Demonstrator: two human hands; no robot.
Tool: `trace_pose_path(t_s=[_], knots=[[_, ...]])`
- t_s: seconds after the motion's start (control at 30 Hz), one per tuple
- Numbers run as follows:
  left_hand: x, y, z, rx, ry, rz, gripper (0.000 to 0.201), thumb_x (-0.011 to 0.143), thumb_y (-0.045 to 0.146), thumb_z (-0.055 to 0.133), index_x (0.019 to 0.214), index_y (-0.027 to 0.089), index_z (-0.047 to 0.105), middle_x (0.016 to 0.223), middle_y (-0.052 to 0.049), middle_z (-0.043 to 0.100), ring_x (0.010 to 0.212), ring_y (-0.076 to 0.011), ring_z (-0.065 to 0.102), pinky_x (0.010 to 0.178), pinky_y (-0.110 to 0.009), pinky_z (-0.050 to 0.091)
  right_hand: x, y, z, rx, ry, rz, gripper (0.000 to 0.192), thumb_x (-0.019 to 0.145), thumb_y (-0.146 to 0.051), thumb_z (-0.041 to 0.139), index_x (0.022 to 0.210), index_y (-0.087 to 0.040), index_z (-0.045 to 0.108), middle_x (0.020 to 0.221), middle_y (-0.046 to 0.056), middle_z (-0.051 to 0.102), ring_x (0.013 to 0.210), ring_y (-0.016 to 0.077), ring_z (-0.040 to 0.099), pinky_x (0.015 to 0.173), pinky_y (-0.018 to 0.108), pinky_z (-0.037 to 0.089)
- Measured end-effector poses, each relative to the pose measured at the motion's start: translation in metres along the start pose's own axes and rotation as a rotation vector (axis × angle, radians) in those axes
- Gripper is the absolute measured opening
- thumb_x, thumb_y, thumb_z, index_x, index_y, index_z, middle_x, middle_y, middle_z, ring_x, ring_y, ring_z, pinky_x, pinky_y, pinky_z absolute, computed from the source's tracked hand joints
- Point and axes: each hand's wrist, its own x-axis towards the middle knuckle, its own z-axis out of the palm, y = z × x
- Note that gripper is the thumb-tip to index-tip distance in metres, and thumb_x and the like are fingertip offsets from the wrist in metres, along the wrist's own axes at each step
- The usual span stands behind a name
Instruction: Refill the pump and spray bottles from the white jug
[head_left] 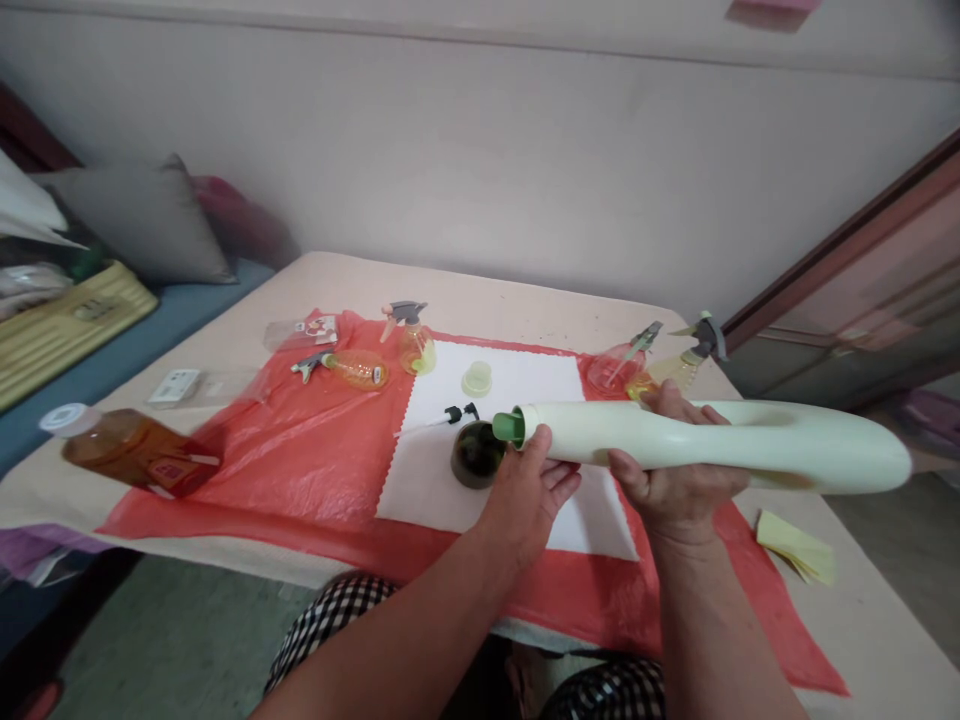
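- Jug (pixel 720 445), pale green plastic, lies tipped sideways over the white cloth (pixel 450 480), green spout (pixel 510 428) above a dark small bottle (pixel 476 455).
- Left hand (pixel 529 490) wraps the neck; right hand (pixel 675 470) clasps the middle.
- Likely stiff, smooth, bulky; two-handed hold suits it.

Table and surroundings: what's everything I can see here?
jug: 1, pale green, held sideways over table
dark bottle: 1, on white cloth, at jug spout
cap: 1, pale yellow, on cloth
pump: 1, black, on cloth
spray bottles: 4, orange or yellow, far side of red sheet
amber bottle: 1, lying, left
pillow: 1, grey, far left
left hand: near spout
right hand: round jug
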Motion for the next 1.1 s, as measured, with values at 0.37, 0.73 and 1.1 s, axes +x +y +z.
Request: trace_pose_path(t_s=[0.37, 0.73, 1.1], knots=[[0.000, -0.001, -0.002, -0.029, 0.016, -0.016, 0.056, 0.092, 0.043, 0.064, 0.136, 0.011, 0.053, 0.130, -0.025, 0.065, 0.111, -0.0292, 0.071, 0.107, -0.042, 0.051, 0.009, -0.006, -0.007, -0.016, -0.006, -0.034, 0.090, 0.091, -0.073, 0.037, 0.151, -0.006, 0.039, 0.110, 0.023, 0.073, 0.106, 0.0390, 0.070, 0.100, 0.053, 0.047], [0.002, -0.001, -0.004, -0.046, 0.029, -0.031, 0.056, 0.090, 0.044, 0.065, 0.134, 0.010, 0.055, 0.127, -0.025, 0.067, 0.109, -0.0301, 0.072, 0.106, -0.044, 0.052, 0.015, -0.010, -0.010, -0.026, -0.027, -0.021, 0.091, 0.089, -0.076, 0.038, 0.147, -0.006, 0.046, 0.109, 0.020, 0.075, 0.104, 0.0358, 0.071, 0.101, 0.049, 0.046], [-0.002, 0.000, -0.003, -0.020, -0.003, -0.038, 0.058, 0.092, 0.045, 0.063, 0.136, 0.009, 0.053, 0.133, -0.027, 0.063, 0.113, -0.0307, 0.070, 0.105, -0.042, 0.053, 0.018, -0.011, -0.013, -0.028, -0.055, -0.014, 0.092, 0.089, -0.078, 0.039, 0.145, -0.006, 0.049, 0.114, 0.021, 0.073, 0.106, 0.0364, 0.070, 0.103, 0.050, 0.045]])
